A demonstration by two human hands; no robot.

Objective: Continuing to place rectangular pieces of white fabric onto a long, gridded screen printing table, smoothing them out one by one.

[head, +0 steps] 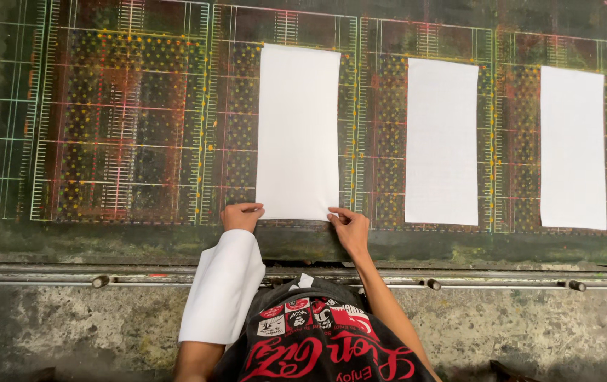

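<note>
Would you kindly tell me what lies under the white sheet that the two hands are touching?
The white sheet lies flat on a dark table marked with coloured grid lines and dots. The left hand and right hand touch its near corners. The markings directly beneath it are covered.

Your left hand (241, 216) and right hand (349, 226) reach forward side by side, palms down, fingers curled, fingertips pressed flat. Both forearms extend away from your body.
</note>
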